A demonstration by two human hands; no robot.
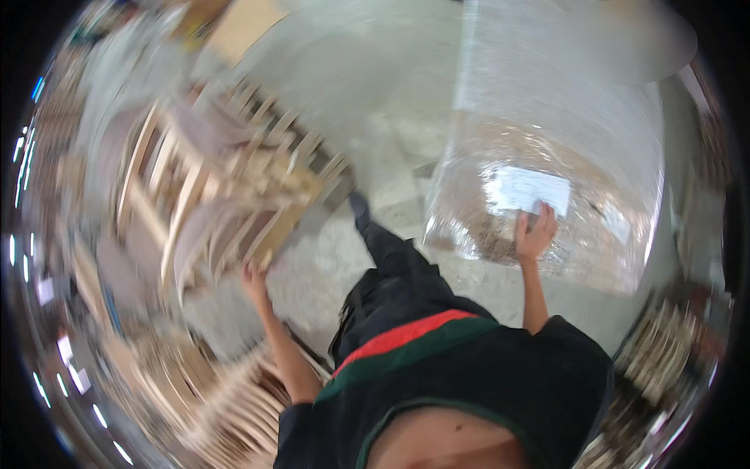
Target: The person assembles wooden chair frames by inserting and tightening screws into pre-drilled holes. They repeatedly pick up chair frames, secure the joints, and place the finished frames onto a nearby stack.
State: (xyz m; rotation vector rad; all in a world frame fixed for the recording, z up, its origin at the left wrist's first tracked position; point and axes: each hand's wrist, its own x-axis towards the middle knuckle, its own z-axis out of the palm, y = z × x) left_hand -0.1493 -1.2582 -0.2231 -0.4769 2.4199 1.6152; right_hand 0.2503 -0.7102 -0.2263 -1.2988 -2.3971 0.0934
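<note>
My right hand [536,233] lies with fingers spread on a large bundle wrapped in clear plastic film [601,180]. Its fingertips touch the lower edge of a white paper sheet [531,190] on that bundle. To the left, my left hand [255,278] is blurred and looks closed around a small pale yellowish thing whose kind I cannot make out. Just beyond that hand stands a stack of curved wooden frame parts [211,180], with light slats and brownish curved panels.
More curved wooden pieces [234,406] are stacked at the lower left, and others [664,352] at the lower right. A cardboard-coloured sheet [246,27] lies at the far left. Grey concrete floor [375,102] runs between the wooden stack and the wrapped bundle.
</note>
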